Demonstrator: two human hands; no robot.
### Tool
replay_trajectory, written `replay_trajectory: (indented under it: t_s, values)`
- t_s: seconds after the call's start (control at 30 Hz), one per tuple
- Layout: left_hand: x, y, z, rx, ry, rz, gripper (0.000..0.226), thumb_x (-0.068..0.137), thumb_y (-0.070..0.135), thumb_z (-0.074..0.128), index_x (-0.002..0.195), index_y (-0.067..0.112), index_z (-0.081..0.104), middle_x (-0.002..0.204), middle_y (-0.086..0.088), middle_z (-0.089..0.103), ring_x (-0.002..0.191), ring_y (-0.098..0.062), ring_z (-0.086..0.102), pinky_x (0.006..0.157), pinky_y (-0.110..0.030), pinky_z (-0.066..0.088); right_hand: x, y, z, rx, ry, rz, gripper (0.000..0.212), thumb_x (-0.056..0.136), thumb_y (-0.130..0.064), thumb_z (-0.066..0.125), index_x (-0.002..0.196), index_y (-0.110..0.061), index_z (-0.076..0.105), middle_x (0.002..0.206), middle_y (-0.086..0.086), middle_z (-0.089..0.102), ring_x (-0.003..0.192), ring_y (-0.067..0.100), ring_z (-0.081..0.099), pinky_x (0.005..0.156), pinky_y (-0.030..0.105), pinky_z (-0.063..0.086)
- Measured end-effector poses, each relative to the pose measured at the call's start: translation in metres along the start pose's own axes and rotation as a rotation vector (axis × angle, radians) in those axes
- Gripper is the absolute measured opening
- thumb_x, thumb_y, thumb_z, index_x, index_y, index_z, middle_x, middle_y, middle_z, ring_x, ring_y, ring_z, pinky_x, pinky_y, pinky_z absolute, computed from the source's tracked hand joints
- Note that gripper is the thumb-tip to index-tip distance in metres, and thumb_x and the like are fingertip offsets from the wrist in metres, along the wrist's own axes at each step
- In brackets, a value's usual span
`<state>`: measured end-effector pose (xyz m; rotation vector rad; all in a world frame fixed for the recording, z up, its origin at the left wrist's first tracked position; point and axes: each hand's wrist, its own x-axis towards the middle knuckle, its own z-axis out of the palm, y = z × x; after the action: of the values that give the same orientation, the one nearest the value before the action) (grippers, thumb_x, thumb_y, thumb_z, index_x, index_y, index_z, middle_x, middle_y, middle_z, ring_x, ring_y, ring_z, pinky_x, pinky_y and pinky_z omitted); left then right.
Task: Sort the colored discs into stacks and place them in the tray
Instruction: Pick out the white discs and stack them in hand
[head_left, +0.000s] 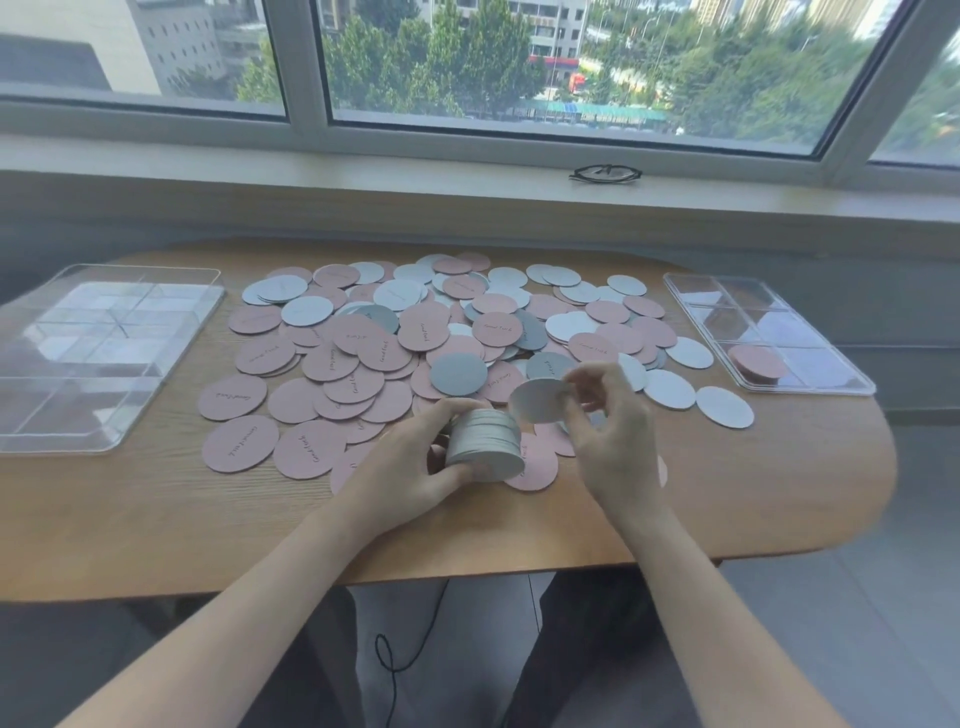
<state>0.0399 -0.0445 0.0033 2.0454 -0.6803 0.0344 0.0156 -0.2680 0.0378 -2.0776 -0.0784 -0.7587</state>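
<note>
Discs (363, 338) lie scattered pink and grey across mid-frame; your left hand (415, 467) grips a grey stack (485, 439), your right hand (610, 415) pinches one grey disc (537, 400) beside it; you're mid-sorting; next, seat it squarely on top; tray (831, 387) waits at right.

Both bare forearms reach forward from the lower edge of the view and converge toward the middle. The left hand (415, 467) lies palm-inward, its fingers and thumb curled round a stack of grey discs (485, 439). The right hand (615, 436) is raised just beside it, wrist bent, thumb and fingertips pinching a single disc (537, 400) by its edge.
</note>
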Motion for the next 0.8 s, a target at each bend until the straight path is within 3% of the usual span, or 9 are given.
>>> replay_trajectory:
  t_s: [0.13, 0.23, 0.3, 0.37, 0.47, 0.53, 0.63, 0.8]
  values:
    - [0.001, -0.003, 0.001, 0.021, 0.039, -0.043, 0.064, 0.083, 0.024, 0.077, 0.137, 0.038, 0.045, 0.111, 0.012, 0.066, 0.099, -0.008, 0.066, 0.082, -0.029, 0.055, -0.006, -0.007, 0.024, 0.151, -0.169, 0.087, 0.015, 0.094, -0.008, 0.063, 0.1, -0.022, 0.063, 0.09, -0.015, 0.069, 0.091, 0.007, 0.066, 0.079, 0.019, 0.049]
    - [0.002, -0.005, 0.002, 0.073, 0.031, -0.063, 0.072, 0.085, 0.036, 0.072, 0.147, 0.043, 0.035, 0.106, 0.021, 0.061, 0.094, -0.001, 0.062, 0.079, -0.018, 0.048, -0.014, -0.005, 0.032, 0.177, -0.317, 0.115, 0.017, 0.098, -0.024, 0.055, 0.111, -0.028, 0.065, 0.101, -0.018, 0.07, 0.099, 0.004, 0.064, 0.083, 0.022, 0.049]
    - [0.002, -0.004, 0.002, 0.117, 0.02, -0.066, 0.076, 0.086, 0.052, 0.063, 0.152, 0.044, 0.026, 0.109, 0.023, 0.059, 0.097, 0.0, 0.059, 0.084, -0.018, 0.046, -0.017, -0.001, 0.032, 0.131, -0.385, 0.088, 0.034, 0.098, -0.037, 0.048, 0.126, -0.026, 0.063, 0.118, -0.017, 0.067, 0.111, -0.001, 0.059, 0.092, 0.019, 0.045]
    - [0.003, -0.005, 0.002, 0.189, 0.006, -0.076, 0.08, 0.088, 0.057, 0.057, 0.156, 0.039, 0.019, 0.122, 0.013, 0.057, 0.107, -0.007, 0.056, 0.094, -0.024, 0.044, -0.019, 0.003, 0.031, 0.029, -0.461, 0.021, 0.055, 0.1, -0.055, 0.035, 0.141, -0.024, 0.053, 0.135, -0.017, 0.056, 0.122, -0.006, 0.047, 0.103, 0.017, 0.034]
    - [0.004, -0.003, 0.003, 0.308, -0.008, -0.052, 0.087, 0.087, 0.064, 0.045, 0.159, 0.027, 0.012, 0.14, 0.002, 0.051, 0.123, -0.013, 0.045, 0.104, -0.029, 0.036, -0.02, 0.009, 0.03, -0.099, -0.501, -0.107, 0.083, 0.093, -0.074, 0.013, 0.15, -0.02, 0.039, 0.136, -0.02, 0.043, 0.126, -0.011, 0.034, 0.107, 0.013, 0.02]
    - [0.004, -0.001, 0.004, 0.338, -0.016, -0.032, 0.09, 0.085, 0.068, 0.037, 0.159, 0.024, 0.011, 0.147, 0.002, 0.048, 0.129, -0.012, 0.04, 0.109, -0.032, 0.035, -0.019, 0.012, 0.03, -0.188, -0.507, -0.156, 0.084, 0.093, -0.074, 0.011, 0.153, -0.019, 0.034, 0.141, -0.016, 0.045, 0.131, -0.003, 0.036, 0.106, 0.018, 0.02]
    - [0.004, -0.003, 0.005, 0.37, -0.028, 0.01, 0.094, 0.088, 0.069, 0.047, 0.159, 0.022, 0.008, 0.151, 0.002, 0.044, 0.133, -0.015, 0.04, 0.11, -0.033, 0.035, -0.019, 0.017, 0.03, -0.336, -0.502, -0.207, 0.075, 0.097, -0.068, 0.014, 0.154, -0.021, 0.029, 0.145, -0.006, 0.048, 0.133, 0.011, 0.041, 0.106, 0.028, 0.024]
    - [0.004, -0.003, 0.005, 0.355, -0.022, 0.014, 0.092, 0.09, 0.052, 0.064, 0.159, 0.025, 0.009, 0.149, 0.003, 0.046, 0.132, -0.014, 0.042, 0.104, -0.021, 0.03, -0.003, 0.032, 0.012, -0.283, -0.483, -0.149, 0.076, 0.094, -0.071, 0.02, 0.148, -0.022, 0.04, 0.133, -0.006, 0.056, 0.126, 0.01, 0.046, 0.106, 0.032, 0.027]
